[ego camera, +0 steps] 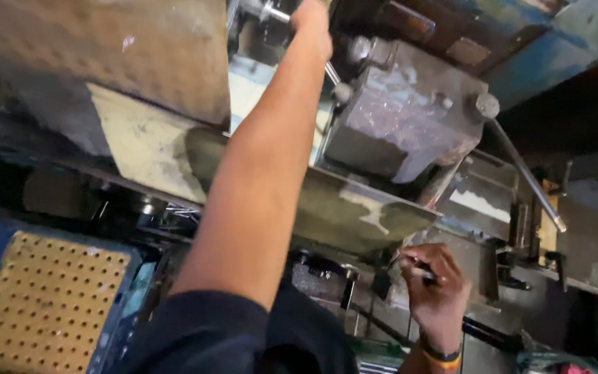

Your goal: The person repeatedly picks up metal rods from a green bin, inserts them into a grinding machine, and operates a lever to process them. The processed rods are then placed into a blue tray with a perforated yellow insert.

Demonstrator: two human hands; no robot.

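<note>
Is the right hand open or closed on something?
Closed: the right hand has its fingers curled around a thin dark tool beside the machine. What kind of tool: cannot tell.

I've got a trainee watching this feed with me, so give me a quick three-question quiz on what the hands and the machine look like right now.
1. True or false: the left hand is stretched up to the top of the machine, by a thin metal rod.
2. What is the right hand doing? A) resting flat on the perforated yellow panel B) pinching a small dark tool below the slanted metal tray C) gripping the long steel lever
3. What does the right wrist wear?

Key: 1 true. 2 B. 3 a dark and orange wristband.
</note>
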